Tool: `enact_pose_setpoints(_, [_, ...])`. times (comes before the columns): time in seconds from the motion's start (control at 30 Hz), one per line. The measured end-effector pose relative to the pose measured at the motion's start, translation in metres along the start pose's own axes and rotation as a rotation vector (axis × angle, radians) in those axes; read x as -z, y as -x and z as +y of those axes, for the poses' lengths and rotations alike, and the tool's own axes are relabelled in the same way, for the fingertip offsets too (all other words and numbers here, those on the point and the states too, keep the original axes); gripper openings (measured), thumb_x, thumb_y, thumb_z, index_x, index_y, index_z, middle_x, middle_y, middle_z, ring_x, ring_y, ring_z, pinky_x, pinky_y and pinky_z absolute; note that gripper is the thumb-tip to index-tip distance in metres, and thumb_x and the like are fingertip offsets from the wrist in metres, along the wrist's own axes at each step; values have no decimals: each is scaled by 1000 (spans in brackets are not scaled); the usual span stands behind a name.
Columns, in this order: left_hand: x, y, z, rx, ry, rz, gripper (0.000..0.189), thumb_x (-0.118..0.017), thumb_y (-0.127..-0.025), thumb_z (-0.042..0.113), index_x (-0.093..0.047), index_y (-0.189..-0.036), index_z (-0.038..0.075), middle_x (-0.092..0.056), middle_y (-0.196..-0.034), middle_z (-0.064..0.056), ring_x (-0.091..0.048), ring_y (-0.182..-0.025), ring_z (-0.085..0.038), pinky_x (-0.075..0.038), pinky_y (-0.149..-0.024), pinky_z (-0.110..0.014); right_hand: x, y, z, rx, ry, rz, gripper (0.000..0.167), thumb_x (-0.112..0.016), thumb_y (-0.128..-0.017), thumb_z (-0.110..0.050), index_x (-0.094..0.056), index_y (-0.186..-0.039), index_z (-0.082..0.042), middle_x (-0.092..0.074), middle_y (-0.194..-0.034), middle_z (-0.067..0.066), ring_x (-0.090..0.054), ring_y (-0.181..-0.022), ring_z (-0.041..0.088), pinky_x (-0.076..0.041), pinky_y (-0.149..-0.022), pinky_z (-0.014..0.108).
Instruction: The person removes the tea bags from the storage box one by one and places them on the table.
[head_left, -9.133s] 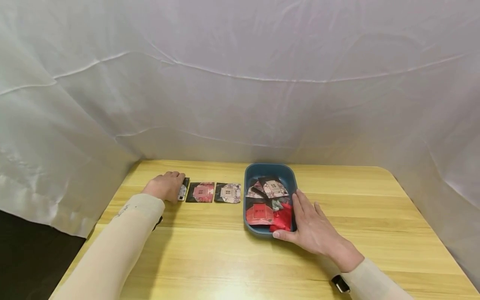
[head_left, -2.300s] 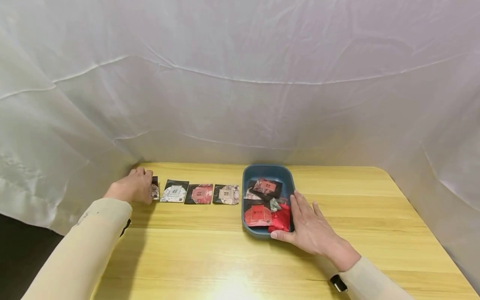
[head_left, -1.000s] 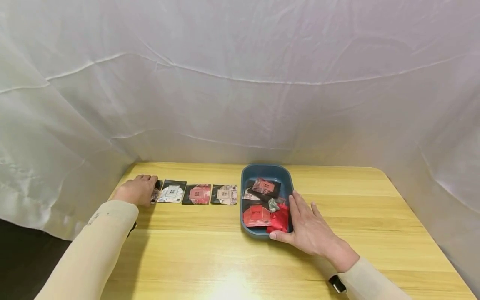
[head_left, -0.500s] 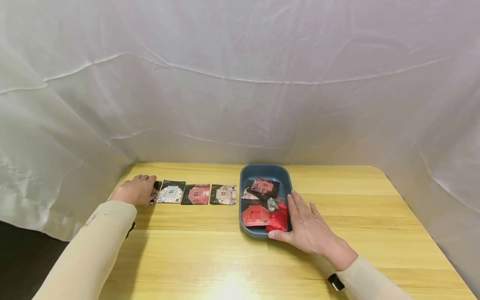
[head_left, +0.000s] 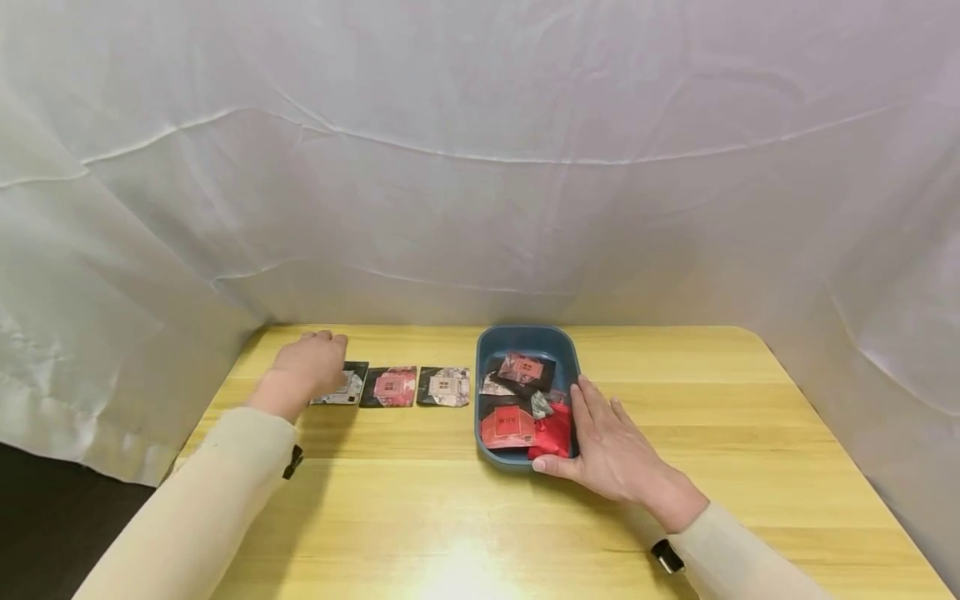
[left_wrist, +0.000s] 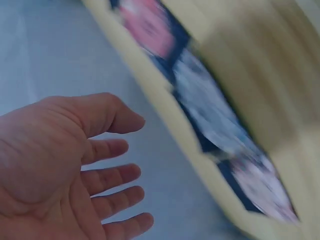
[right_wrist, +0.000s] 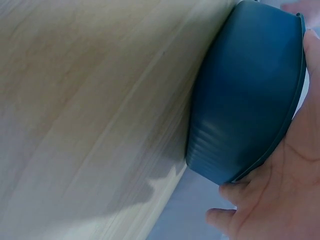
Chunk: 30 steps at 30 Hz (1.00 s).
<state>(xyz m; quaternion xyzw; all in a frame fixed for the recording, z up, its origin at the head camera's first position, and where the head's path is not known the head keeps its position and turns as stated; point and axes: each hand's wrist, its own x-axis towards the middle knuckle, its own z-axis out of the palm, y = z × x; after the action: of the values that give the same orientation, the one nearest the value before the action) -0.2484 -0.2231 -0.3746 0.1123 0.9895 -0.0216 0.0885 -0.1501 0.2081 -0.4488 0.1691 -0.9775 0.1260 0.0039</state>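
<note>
My left hand (head_left: pixel 311 371) is above the left end of a row of flat, square packets. The left wrist view shows its thumb and fingers spread apart with nothing between them. Partly behind it lies a black-and-white packet (head_left: pixel 352 390); the leftmost packet (left_wrist: pixel 260 187), black and pale pink, is hidden in the head view. To the right come a pink-and-black packet (head_left: pixel 388 387) and a black-and-cream packet (head_left: pixel 444 387). My right hand (head_left: pixel 618 450) rests along the right rim of a dark blue bin (head_left: pixel 482 417), fingers straight, thumb at the near corner.
Inside the bin are several packets, among them a red-and-black one (head_left: pixel 507 423) and a shiny red one (head_left: pixel 551 433). The wooden table (head_left: pixel 420 517) meets a pale hanging cloth (head_left: pixel 450 208) at the back and both sides.
The left hand set the fourth packet at the row's left end, let go of it, and has now lifted and moved right. The right hand stays at the bin.
</note>
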Motion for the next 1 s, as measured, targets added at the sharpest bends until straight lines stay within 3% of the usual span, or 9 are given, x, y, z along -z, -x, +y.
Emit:
enact_pose_setpoints(0.1, [8, -1, 29, -43, 38, 56, 75, -73, -95, 24, -42, -155, -6, -40, -161, -32, -35, -149, -55, -32, -122, -66, 0, -1, -1, 2, 0, -3, 131, -53, -84, -91, -23, -162, 10, -18, -172, 30, -24, -159, 46, -23, -126, 67])
enact_pose_setpoints(0.27, [20, -2, 88, -149, 62, 135, 74, -72, -98, 29, -41, -158, -2, -41, -163, -24, -36, -153, -46, -25, -128, -56, 0, -2, -2, 3, 0, -8, 132, -52, -83, -91, -23, -162, 10, -18, -171, 31, -23, -159, 46, -23, -126, 67])
enact_pose_setpoints(0.47, [23, -9, 155, -277, 45, 177, 64, -70, -99, 28, -50, -154, 2, -48, -161, -18, -43, -151, -38, -31, -128, -49, 1, -1, 0, -3, 1, -14, 132, -50, -83, -92, -23, -162, 10, -17, -171, 31, -22, -159, 46, -22, -126, 67])
enact_pose_setpoints(0.57, [19, -16, 183, -325, 19, 193, 56, -70, -98, 27, -58, -147, 4, -59, -150, -14, -53, -143, -33, -41, -122, -44, 2, -1, 1, -3, 7, -15, 133, -49, -83, -93, -23, -162, 10, -18, -171, 31, -22, -159, 46, -22, -125, 68])
enact_pose_setpoints(0.7, [11, -26, 211, -346, -8, 175, 48, -69, -97, 28, -65, -141, 8, -65, -137, -7, -60, -131, -27, -52, -111, -42, 3, -1, 2, 0, 17, -20, 133, -46, -83, -94, -24, -162, 11, -19, -171, 30, -23, -159, 46, -22, -125, 69])
enact_pose_setpoints(0.83, [3, -38, 229, -340, -35, 132, 44, -68, -99, 32, -67, -139, 12, -66, -135, -5, -61, -128, -25, -56, -106, -43, 3, -2, 3, 0, 19, -27, 134, -44, -83, -96, -24, -162, 10, -20, -171, 30, -23, -159, 46, -22, -125, 69])
enact_pose_setpoints(1.0, [-6, -50, 242, -364, -71, 70, 46, -64, -102, 31, -64, -144, 13, -62, -146, -7, -56, -139, -26, -48, -116, -41, 3, -3, 3, -3, 16, -36, 133, -45, -83, -95, -24, -162, 10, -19, -171, 30, -22, -160, 45, -21, -126, 68])
